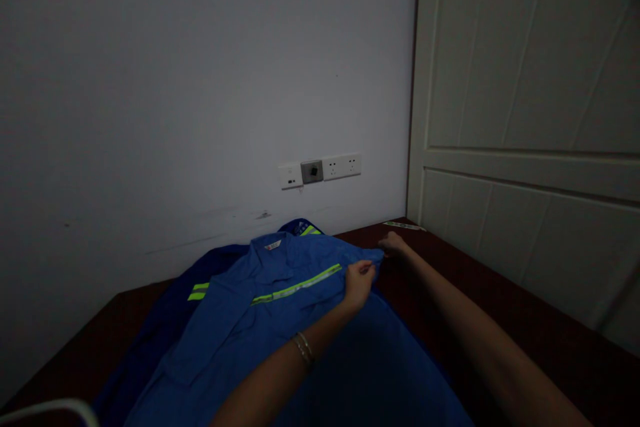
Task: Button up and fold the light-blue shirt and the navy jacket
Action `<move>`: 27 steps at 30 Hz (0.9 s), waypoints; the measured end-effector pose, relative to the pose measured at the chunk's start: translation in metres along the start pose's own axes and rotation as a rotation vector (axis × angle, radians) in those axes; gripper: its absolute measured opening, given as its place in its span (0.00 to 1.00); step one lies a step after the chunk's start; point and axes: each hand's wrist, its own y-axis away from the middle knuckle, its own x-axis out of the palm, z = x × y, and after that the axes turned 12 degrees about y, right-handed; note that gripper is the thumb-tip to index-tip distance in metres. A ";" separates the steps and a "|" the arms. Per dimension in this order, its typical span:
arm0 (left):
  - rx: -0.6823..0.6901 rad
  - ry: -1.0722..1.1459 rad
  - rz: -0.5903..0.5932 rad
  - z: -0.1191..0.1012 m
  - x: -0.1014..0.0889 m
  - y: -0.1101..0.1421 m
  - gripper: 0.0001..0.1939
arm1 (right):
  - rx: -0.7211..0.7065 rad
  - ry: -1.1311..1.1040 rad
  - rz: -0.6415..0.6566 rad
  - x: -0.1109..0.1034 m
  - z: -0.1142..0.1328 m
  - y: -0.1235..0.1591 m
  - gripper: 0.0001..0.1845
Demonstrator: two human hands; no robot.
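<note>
A blue work jacket (300, 327) is spread on the dark red surface, its collar toward the wall and a yellow-green reflective strip across the chest. At its right side my left hand (358, 287) pinches the cloth, with bracelets on that wrist. Just beyond, my right hand (393, 244) is closed at the outer edge of the same cloth, which stretches between the two hands. The right fingertips are partly hidden. Beneath the jacket lies a darker blue garment (167, 300) with reflective bands, mostly covered.
Behind the clothes rises a pale wall with socket plates (342, 166). A white panelled door (525, 100) stands on the right. A thin printed strip (404, 225) lies in the far corner of the dark red surface (480, 283). A white curved bar (55, 405) shows at lower left.
</note>
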 end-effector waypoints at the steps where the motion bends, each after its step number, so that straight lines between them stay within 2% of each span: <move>1: -0.010 0.006 -0.009 0.000 0.000 0.000 0.09 | 0.011 0.014 0.010 -0.001 0.002 0.001 0.02; 5: -0.036 -0.009 -0.005 -0.005 0.000 0.001 0.09 | 0.030 0.071 0.007 -0.005 0.006 0.001 0.03; 10: -0.020 -0.026 0.015 -0.014 -0.004 0.005 0.10 | -0.008 0.108 -0.013 -0.014 0.016 0.004 0.15; 13: 0.008 -0.034 -0.016 -0.019 -0.011 0.007 0.09 | -0.072 0.127 -0.095 -0.028 0.035 0.007 0.13; 17: -0.111 0.084 -0.155 -0.022 -0.027 0.012 0.12 | -0.200 0.133 -0.221 -0.047 0.082 0.011 0.14; 20: -0.196 0.216 -0.255 -0.022 -0.042 0.021 0.11 | -0.359 0.142 -0.260 -0.046 0.129 0.022 0.17; 23: -0.270 0.311 -0.308 -0.024 -0.057 0.036 0.09 | -0.553 0.178 -0.258 -0.029 0.178 0.042 0.17; 27: -0.356 0.350 -0.286 -0.032 -0.073 0.058 0.09 | -0.802 0.256 -0.188 0.015 0.223 0.080 0.17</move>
